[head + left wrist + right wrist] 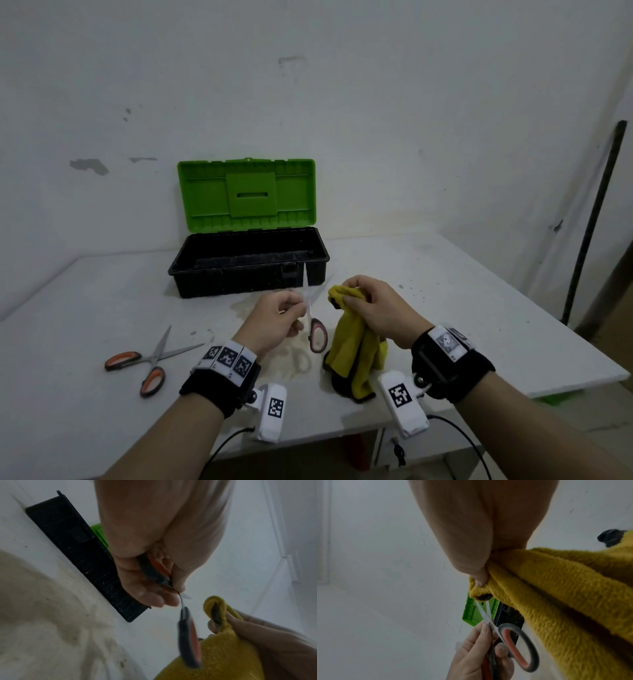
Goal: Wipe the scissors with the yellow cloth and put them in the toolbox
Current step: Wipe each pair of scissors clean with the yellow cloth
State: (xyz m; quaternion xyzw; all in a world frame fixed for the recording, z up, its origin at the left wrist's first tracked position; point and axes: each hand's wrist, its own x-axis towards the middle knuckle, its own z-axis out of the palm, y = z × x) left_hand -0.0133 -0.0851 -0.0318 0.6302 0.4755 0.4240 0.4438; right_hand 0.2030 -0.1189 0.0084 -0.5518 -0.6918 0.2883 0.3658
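Observation:
My left hand grips a pair of scissors with grey and red handles, blades spread and pointing up toward the toolbox. One handle loop hangs free below my left hand; the other handle is inside the palm. My right hand pinches a bunched yellow cloth just right of the blades; the cloth hangs down to the table. The toolbox is black with an upright green lid, standing open behind both hands.
A second pair of scissors with orange handles lies spread on the white table at the left. A brownish stain marks the table under my hands. A dark pole leans on the wall at right.

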